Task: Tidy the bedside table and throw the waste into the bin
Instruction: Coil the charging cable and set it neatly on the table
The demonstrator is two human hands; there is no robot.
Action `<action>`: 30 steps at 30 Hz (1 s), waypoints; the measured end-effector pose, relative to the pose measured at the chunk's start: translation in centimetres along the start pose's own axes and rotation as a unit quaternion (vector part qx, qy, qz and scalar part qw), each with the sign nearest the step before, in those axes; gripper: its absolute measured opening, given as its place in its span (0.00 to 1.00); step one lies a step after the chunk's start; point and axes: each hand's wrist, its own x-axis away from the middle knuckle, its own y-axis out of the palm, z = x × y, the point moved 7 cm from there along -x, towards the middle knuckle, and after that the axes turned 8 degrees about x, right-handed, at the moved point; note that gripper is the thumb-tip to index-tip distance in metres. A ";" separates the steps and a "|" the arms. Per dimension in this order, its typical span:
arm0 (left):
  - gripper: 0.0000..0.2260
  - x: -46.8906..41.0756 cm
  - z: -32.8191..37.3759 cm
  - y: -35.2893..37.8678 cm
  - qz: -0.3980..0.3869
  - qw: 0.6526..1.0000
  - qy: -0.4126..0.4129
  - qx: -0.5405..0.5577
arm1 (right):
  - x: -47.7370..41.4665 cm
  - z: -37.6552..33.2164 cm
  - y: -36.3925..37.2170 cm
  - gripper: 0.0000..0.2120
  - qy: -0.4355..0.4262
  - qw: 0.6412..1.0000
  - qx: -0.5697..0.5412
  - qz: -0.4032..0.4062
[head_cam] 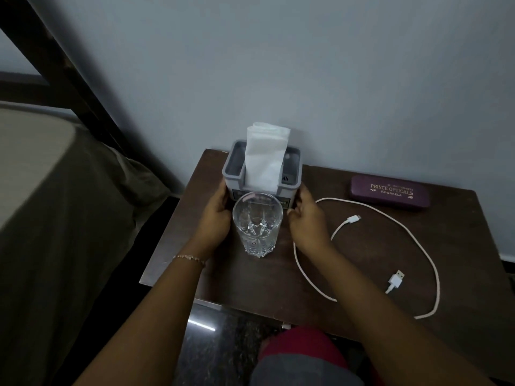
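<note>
Purple case (390,192) reads "PRINCE OPTICALS ROURKELA"; L grip (214,215) & R grip (306,218) clasp grey tissue holder (232,176).

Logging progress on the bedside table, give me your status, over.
Left hand and right hand grip tissue holder by its sides. It stands upright on the table. Glass stands just in front, between the hands.

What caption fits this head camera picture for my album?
The left hand and right hand hold a grey tissue holder behind a glass on the bedside table.
</note>
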 end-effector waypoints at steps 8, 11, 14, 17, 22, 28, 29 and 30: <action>0.37 4.9 -3.2 -1.7 -0.054 0.994 -0.035 -0.086 | 8.6 -0.6 0.2 0.37 -0.046 0.992 0.084 -0.076; 0.32 7.7 -1.9 0.7 -0.119 0.992 -0.042 -0.010 | 9.5 0.1 1.9 0.38 -0.052 0.995 0.053 -0.071; 0.25 8.3 -1.5 0.8 -0.037 0.999 -0.026 -0.028 | 8.9 -0.6 2.1 0.30 -0.043 0.998 0.026 -0.039; 0.25 8.5 -1.9 0.2 0.037 0.997 -0.015 -0.059 | 8.3 -1.6 2.4 0.28 -0.054 0.997 0.022 -0.053; 0.24 8.7 -1.9 0.1 0.075 0.995 0.007 -0.059 | 8.3 -1.7 3.0 0.28 -0.056 0.996 0.032 -0.054; 0.24 9.6 -1.7 0.8 0.114 0.993 -0.003 -0.036 | 9.0 -1.5 1.7 0.33 -0.053 0.996 0.037 -0.064; 0.22 10.4 -1.9 0.7 0.164 0.986 -0.023 -0.027 | 9.3 -1.3 0.5 0.32 -0.056 0.997 0.029 -0.047; 0.19 11.5 -2.1 0.8 0.213 0.975 -0.048 -0.027 | 9.5 -1.0 -1.1 0.30 -0.065 0.997 0.021 -0.018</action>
